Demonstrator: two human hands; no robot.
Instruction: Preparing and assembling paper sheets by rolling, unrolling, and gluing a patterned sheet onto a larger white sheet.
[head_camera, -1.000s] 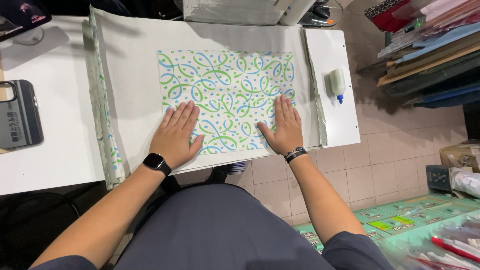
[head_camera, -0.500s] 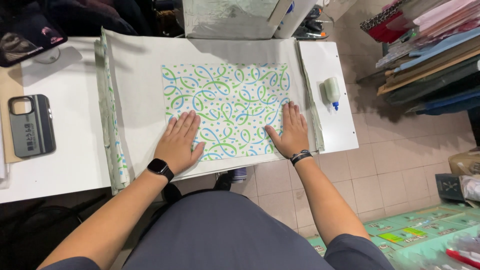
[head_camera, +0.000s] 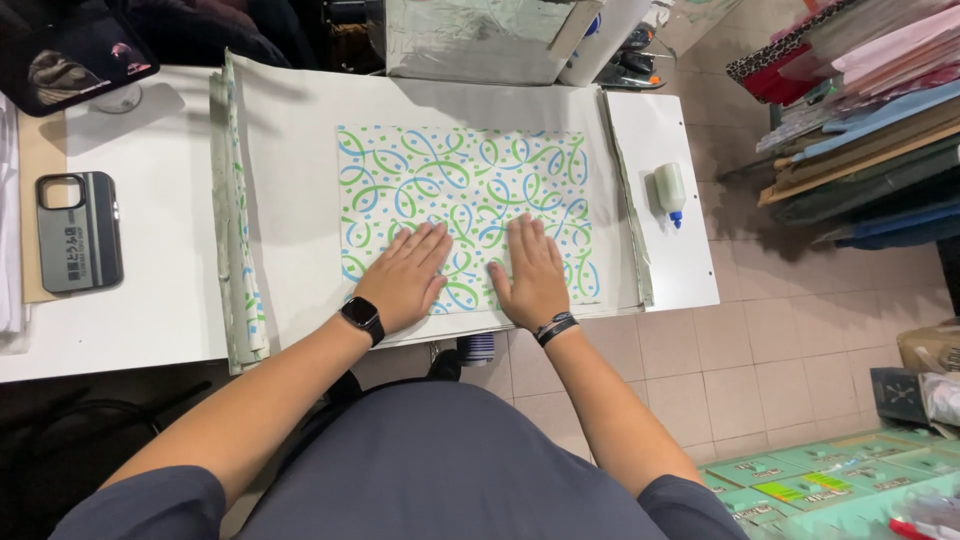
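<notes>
1. We have both palms flat on the patterned sheet (head_camera: 465, 205), a rectangle of paper printed with green and blue swirls and small squares. It lies on a larger white sheet (head_camera: 300, 190) that covers the middle of the white table (head_camera: 150, 310).
2. Our left hand (head_camera: 405, 280) presses the near edge left of centre, our right hand (head_camera: 530, 275) just beside it, the two thumbs close but apart. The fingers of both hands are stretched out flat and lightly spread, gripping nothing.
3. To press well, we judge it best to keep the whole palm down and the weight even, so that the paper stays square on the backing and no crease or bubble gets trapped under it.
4. The far corners and the right edge look flat already; whether they are stuck down we cannot tell.
5. A stack of folded sheets (head_camera: 235, 220), with the same print showing at its edge, lies along the left side of the white sheet.
6. The only container within reach is a small glue bottle (head_camera: 668, 190) with a blue tip, lying on its side on the right part of the table, well apart from our right hand. Its body looks pale; how full it is we cannot tell.
7. A phone in a dark case (head_camera: 78, 232) lies far left on the table.
</notes>
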